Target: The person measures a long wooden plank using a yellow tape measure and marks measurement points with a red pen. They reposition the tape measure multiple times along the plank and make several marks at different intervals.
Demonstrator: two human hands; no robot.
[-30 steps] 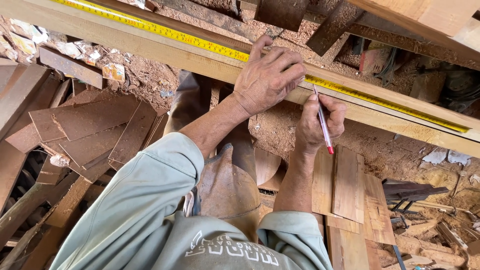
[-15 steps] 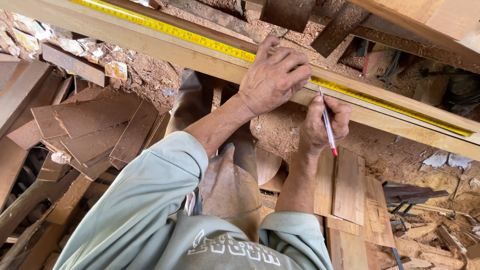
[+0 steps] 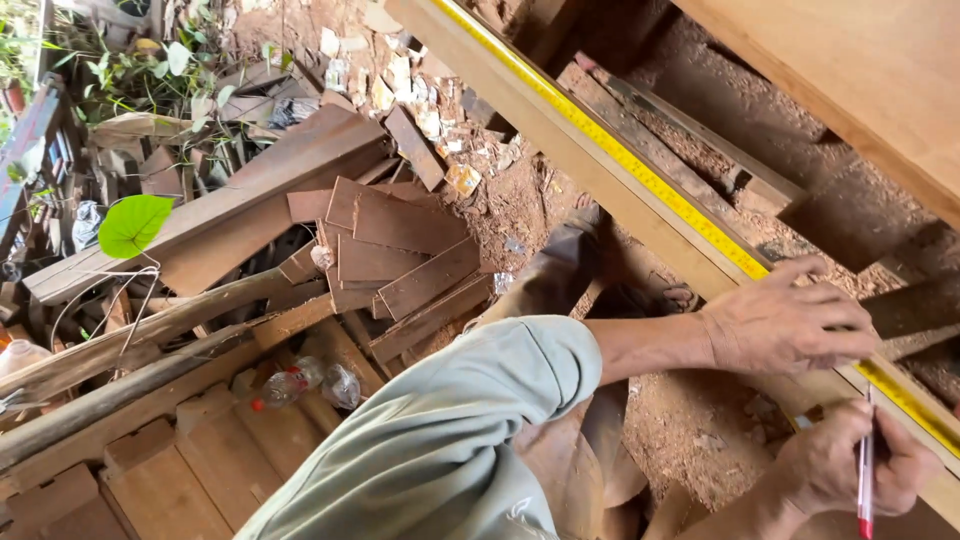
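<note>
- Tape: yellow measuring tape, flat and thin, lying lengthwise on the top face of the plank; runs from far left to near right.
- Plank: long pale timber, smooth sawn face, square edges, crossing the scene diagonally.
- Left hand: palm down, fingers spread flat, pressing tape onto plank; tape passes under the fingers and comes out again on the near right side. Nothing gripped, hand flat and open.
- Pen: slim, white barrel with red tip, upright, just near of the tape at the plank's edge.
- Right hand: fingers closed tight round the pen, just near and right of the left hand, hands close but apart.
- Sleeve: grey-green cloth, creased, on the left arm.
- Ground under plank: reddish sawdust and soil, crumbly.
- Offcuts: flat brown boards, rectangular, stacked loosely to the left.
- Bottle: clear plastic, crushed, red cap, lying among boards near left.
- Leaf: broad, green, far left.
</note>
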